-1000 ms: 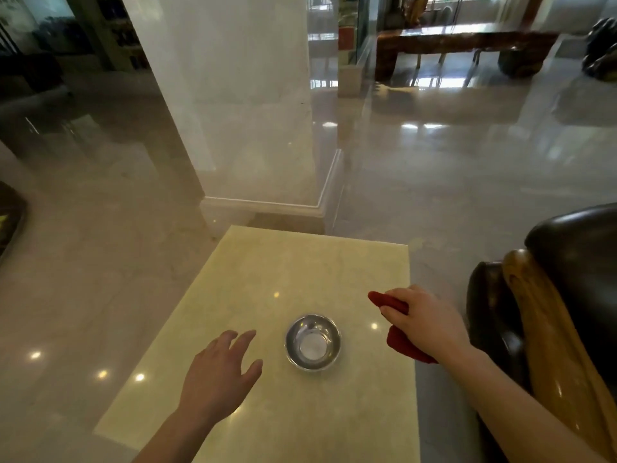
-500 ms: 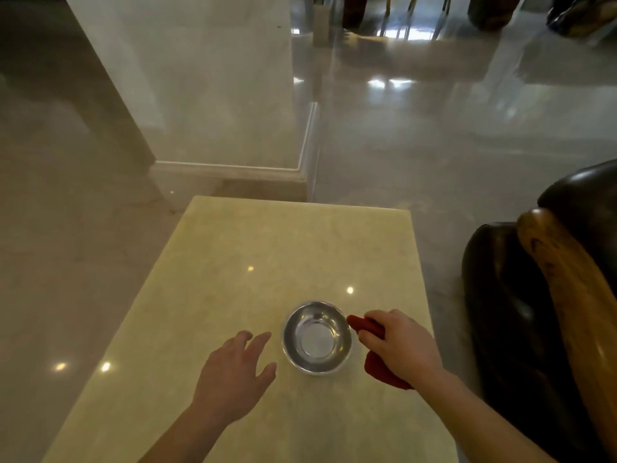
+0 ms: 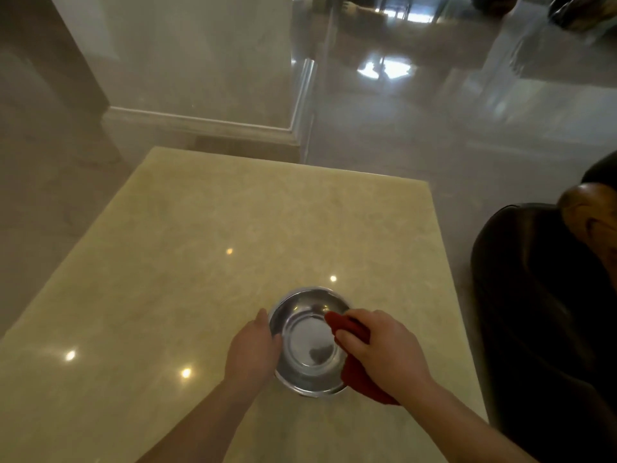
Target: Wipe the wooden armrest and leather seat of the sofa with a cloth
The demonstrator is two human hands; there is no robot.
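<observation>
Head view: I see right hand (image 3: 384,349) clenched on red cloth (image 3: 359,379) over steel bowl (image 3: 309,342), near table (image 3: 200,262) edge; left hand (image 3: 253,349) cups bowl's left rim, fingers possibly curled; wooden armrest (image 3: 591,215) and leather sofa (image 3: 534,295) right

A beige marble-topped table (image 3: 207,248) is standing on a glossy polished stone floor (image 3: 434,128). Beyond it, a pale square column (image 3: 187,55) with a moulded base is rising, and window light is glaring off the floor.

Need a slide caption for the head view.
Left hand steadies round steel bowl on beige stone table; right hand dips red cloth.
</observation>
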